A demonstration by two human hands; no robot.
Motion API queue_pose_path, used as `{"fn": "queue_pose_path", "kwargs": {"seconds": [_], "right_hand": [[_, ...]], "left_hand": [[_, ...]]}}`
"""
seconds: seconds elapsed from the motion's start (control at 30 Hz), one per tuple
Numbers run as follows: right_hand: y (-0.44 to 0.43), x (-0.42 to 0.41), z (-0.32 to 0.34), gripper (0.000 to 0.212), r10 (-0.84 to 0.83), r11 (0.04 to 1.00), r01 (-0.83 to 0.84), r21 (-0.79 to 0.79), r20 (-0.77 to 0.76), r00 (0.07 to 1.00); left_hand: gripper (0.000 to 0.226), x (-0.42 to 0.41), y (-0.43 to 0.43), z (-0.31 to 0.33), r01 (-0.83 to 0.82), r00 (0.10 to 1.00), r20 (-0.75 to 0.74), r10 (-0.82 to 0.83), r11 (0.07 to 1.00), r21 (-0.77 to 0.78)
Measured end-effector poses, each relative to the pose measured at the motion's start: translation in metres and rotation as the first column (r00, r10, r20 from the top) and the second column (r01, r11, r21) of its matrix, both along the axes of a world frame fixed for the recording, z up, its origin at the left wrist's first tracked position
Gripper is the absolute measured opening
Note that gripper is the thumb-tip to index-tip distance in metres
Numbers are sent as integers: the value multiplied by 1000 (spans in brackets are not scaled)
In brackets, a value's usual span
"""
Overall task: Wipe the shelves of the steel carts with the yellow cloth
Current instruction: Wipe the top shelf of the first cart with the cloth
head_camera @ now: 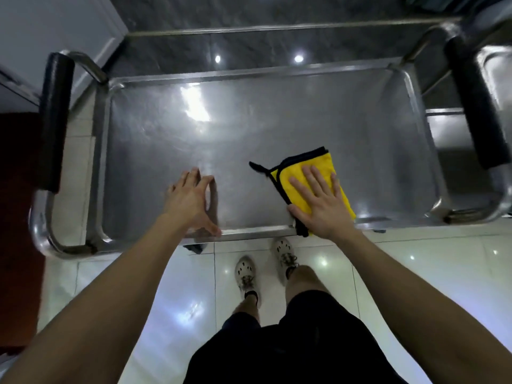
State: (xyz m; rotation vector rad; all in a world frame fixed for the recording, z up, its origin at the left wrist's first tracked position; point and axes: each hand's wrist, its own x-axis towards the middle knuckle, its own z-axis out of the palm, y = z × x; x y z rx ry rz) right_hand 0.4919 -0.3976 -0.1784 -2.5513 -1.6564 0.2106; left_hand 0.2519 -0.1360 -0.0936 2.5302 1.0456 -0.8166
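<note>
Under right hand (321,206), yellow cloth (318,162)

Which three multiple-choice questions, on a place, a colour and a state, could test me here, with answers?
1. Where on the cart's top shelf lies the yellow cloth? A far left corner; B near edge, right of middle; C far rail.
2. What colour are the handle grips? A black; B red; C white.
3. How does the right hand lie on it? A fist; B flat, fingers spread; C pinching a corner.
B: it overlaps the shelf's near edge. A: both grips are black. B: the palm presses flat.
</note>
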Motion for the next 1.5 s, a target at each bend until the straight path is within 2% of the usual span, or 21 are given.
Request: {"fn": "queue_pose_path", "kwargs": {"seconds": [0.07,0.17,0.27,0.4,0.5,0.6,0.73,0.87,0.97,1.07,1.17,1.27,1.37,1.5], "right_hand": [[-25,20,6,73,-155,986,155,-62,6,988],[-39,36,11,75,-245,964,243,-111,-1,970],[-40,39,7,75,-220,973,219,-78,-5,975],[-60,69,-3,73,-127,992,127,14,-11,992],[-90,118,-7,73,-90,995,90,54,-2,996],[-105,171,-10,75,-127,991,125,47,47,991],[-55,234,-11,75,-230,973,227,44,81,970],[48,298,-8,74,-290,956,285,73,64,955],[114,320,-6,79,-333,943,332,31,29,942],[139,304,-6,79,-293,956,292,27,15,956],[130,250,-8,75,-64,997,62,40,38,997],[103,180,-12,72,129,987,-131,93,27,991],[76,116,-14,72,207,973,-208,103,19,978],[58,49,-7,71,319,946,-320,40,24,947]], "left_hand": [[140,25,-3,10,11,1000,-25,-10,998,57],[127,83,-19,20,32,994,102,-44,992,120],[138,152,-44,19,92,981,158,-111,988,128],[151,217,-61,6,107,986,109,-124,984,144],[155,236,-57,0,75,995,55,-83,987,143],[159,239,-50,-3,45,998,43,-50,994,99],[162,241,-49,-7,39,999,31,-42,994,99],[162,243,-47,-9,33,999,25,-37,991,128],[163,244,-45,-13,37,999,31,-42,989,145],[163,245,-43,-14,11,999,48,-17,991,135],[161,242,-42,-11,1,995,95,-12,993,114],[159,233,-42,-3,-18,992,126,5,995,100],[153,201,-41,3,-98,981,174,82,992,83],[152,125,-25,9,-128,982,146,122,991,31]]}}
